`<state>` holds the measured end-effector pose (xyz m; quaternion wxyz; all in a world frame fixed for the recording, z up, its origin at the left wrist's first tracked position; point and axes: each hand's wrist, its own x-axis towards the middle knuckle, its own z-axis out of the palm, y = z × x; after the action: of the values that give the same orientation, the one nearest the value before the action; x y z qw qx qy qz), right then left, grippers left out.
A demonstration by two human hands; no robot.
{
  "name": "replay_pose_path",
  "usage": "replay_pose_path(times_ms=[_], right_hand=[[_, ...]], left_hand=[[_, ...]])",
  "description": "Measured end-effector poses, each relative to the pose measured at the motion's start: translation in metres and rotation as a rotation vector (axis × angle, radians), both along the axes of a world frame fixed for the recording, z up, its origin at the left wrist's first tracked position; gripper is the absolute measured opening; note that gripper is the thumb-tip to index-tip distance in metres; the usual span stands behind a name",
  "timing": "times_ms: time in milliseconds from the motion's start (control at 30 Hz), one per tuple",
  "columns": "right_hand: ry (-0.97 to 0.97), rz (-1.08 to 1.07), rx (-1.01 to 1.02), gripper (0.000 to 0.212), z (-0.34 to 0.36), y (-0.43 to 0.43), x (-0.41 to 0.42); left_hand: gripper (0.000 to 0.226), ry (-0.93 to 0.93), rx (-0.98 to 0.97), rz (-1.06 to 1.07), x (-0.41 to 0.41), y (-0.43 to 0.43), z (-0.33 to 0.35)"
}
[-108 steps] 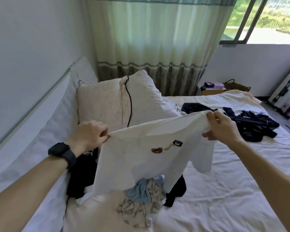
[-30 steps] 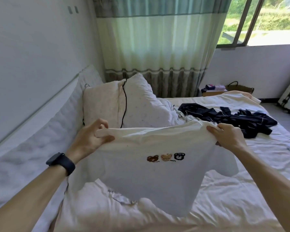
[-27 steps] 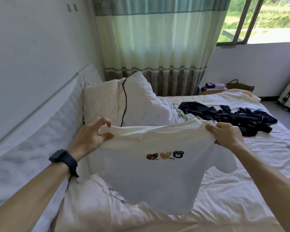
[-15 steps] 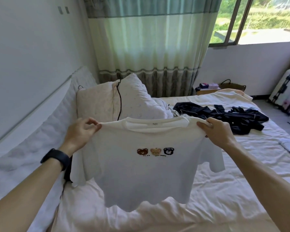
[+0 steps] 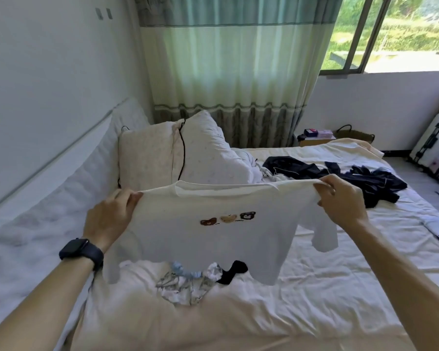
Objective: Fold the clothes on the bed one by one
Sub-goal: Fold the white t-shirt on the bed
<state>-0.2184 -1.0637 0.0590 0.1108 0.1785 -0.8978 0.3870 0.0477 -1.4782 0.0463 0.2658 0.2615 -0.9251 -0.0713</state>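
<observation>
I hold a white T-shirt point(image 5: 213, 239) with three small bear heads printed on the chest, stretched flat in the air over the bed point(image 5: 314, 300). My left hand point(image 5: 109, 219) pinches its left shoulder and my right hand point(image 5: 340, 203) pinches its right shoulder. The hem hangs free above the sheet. Under the hem lie a patterned light-blue garment point(image 5: 185, 287) and a black garment point(image 5: 232, 272), both partly hidden by the shirt. A heap of dark navy clothes point(image 5: 352, 178) lies further back on the right.
Two pillows point(image 5: 188, 158) with a black cable between them lean at the headboard on the left. A curtain point(image 5: 233, 72) and a window are behind. A white suitcase point(image 5: 433, 148) stands on the floor at the right, with a basket and a box beyond the bed.
The shirt went from bunched and tilted to spread level between my hands, print facing me. My hands moved apart and the hem lifted, uncovering the patterned and black garments below.
</observation>
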Motion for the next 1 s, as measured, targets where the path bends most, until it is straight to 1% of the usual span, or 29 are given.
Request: replay_pose_path(times_ms=[67, 100, 133, 200, 267, 300, 367, 433, 500, 567, 700, 800, 867, 933, 1000], right_hand=[[-0.167, -0.094, -0.157, 0.020, -0.018, 0.002, 0.018], [-0.231, -0.131, -0.215, 0.024, -0.028, 0.003, 0.028], [-0.245, -0.155, -0.243, 0.027, -0.039, 0.004, 0.038], [-0.146, -0.177, -0.234, 0.028, -0.063, 0.003, 0.058], [-0.006, -0.189, -0.264, 0.025, -0.081, 0.001, 0.077], [0.053, -0.195, -0.298, 0.026, -0.088, -0.002, 0.084], [0.125, -0.221, -0.356, 0.030, -0.095, -0.007, 0.092], [0.160, -0.254, -0.405, 0.032, -0.094, -0.009, 0.092], [0.195, -0.261, -0.409, 0.033, -0.090, -0.013, 0.087], [0.208, -0.232, -0.398, 0.035, -0.085, -0.021, 0.078], [0.190, -0.168, -0.329, 0.030, -0.079, -0.048, 0.047], [0.153, -0.111, -0.211, 0.031, -0.083, -0.074, 0.012], [0.062, -0.065, -0.090, 0.030, -0.095, -0.094, -0.018], [-0.086, -0.056, 0.045, 0.031, -0.119, -0.117, -0.047], [-0.199, -0.066, 0.161, 0.031, -0.159, -0.142, -0.078]], left_hand=[[0.052, 0.040, -0.023, 0.053, 0.021, 0.009, -0.018], [0.050, 0.068, -0.018, 0.080, 0.031, 0.016, -0.026], [0.044, 0.105, 0.012, 0.119, 0.040, 0.023, -0.035], [0.034, 0.235, 0.164, 0.230, 0.053, 0.042, -0.051], [0.034, 0.413, 0.342, 0.354, 0.057, 0.062, -0.064], [0.036, 0.480, 0.380, 0.406, 0.059, 0.069, -0.070], [0.040, 0.523, 0.358, 0.477, 0.064, 0.076, -0.077], [0.040, 0.470, 0.275, 0.497, 0.072, 0.072, -0.076], [0.040, 0.402, 0.168, 0.473, 0.078, 0.060, -0.071], [0.038, 0.348, 0.091, 0.414, 0.077, 0.041, -0.065], [0.038, 0.248, -0.035, 0.332, 0.051, -0.010, -0.054], [0.042, 0.167, -0.028, 0.245, 0.014, -0.056, -0.053], [0.045, 0.046, 0.023, 0.196, -0.017, -0.085, -0.066], [0.046, -0.100, 0.072, 0.155, -0.053, -0.111, -0.096], [0.050, -0.232, 0.156, 0.115, -0.091, -0.135, -0.144]])
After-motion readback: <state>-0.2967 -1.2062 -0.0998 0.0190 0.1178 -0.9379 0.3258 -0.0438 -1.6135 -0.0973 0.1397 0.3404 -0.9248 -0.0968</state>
